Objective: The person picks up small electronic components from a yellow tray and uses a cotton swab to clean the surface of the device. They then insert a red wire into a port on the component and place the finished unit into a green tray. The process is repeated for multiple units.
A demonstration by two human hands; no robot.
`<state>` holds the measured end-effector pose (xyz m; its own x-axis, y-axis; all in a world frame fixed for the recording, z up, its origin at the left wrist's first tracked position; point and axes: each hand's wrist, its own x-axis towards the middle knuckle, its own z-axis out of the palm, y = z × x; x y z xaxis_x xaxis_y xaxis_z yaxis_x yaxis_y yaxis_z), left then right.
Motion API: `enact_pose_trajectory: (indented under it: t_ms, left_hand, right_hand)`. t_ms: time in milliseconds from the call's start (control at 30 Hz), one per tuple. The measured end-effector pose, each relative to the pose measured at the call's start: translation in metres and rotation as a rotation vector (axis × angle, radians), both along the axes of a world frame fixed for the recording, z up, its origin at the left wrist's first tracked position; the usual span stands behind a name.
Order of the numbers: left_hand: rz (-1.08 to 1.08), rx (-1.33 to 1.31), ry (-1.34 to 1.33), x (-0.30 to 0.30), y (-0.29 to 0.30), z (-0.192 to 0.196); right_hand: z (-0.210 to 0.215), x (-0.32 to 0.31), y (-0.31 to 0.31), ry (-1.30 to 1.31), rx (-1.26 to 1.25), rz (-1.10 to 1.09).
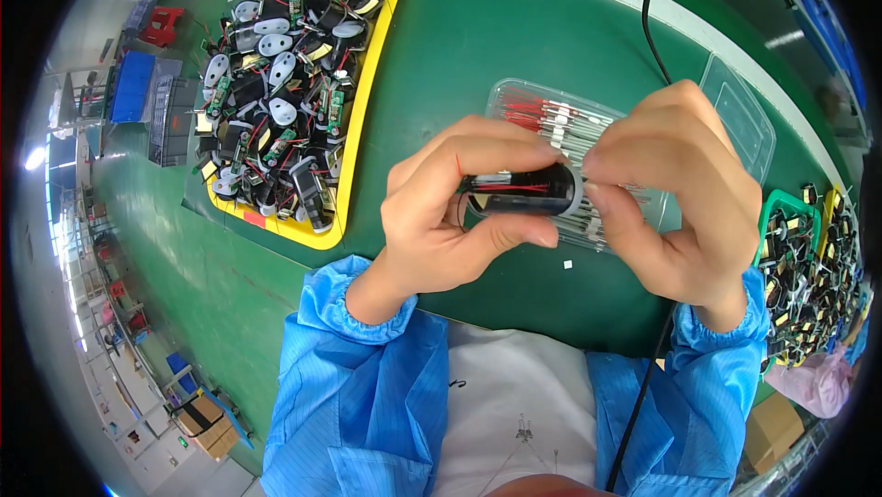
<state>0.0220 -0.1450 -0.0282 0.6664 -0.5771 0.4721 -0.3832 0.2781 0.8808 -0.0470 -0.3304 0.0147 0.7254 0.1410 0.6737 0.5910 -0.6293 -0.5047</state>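
My left hand is closed round a dark, rounded plastic housing with thin red wires along it and a pale rim at its right end. The thumb lies below it and the fingers above. At that rim my right hand pinches with thumb and forefinger; what is between the fingertips is too small to make out. Beneath both hands lies a clear plastic box holding many thin leads with red and white ends, partly hidden by the hands. A tiny white square piece rests on the green table near the box.
A yellow tray heaped with black housings, grey oval parts and green circuit boards stands at the left. On the right are a clear lid, a green basket of similar parts and a black cable.
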Motion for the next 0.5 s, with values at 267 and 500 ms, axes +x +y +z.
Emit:
enact_pose_trajectory:
  t_ms: [267, 500]
  left_hand:
    - [-0.033, 0.02, -0.226, 0.0061, 0.0032, 0.0026]
    - [-0.079, 0.039, -0.185, 0.0059, 0.0047, 0.0056]
  right_hand:
    - [0.0051, -0.0064, -0.0041, -0.042, -0.201, 0.006]
    - [0.0033, -0.0054, -0.0044, -0.059, -0.182, 0.058]
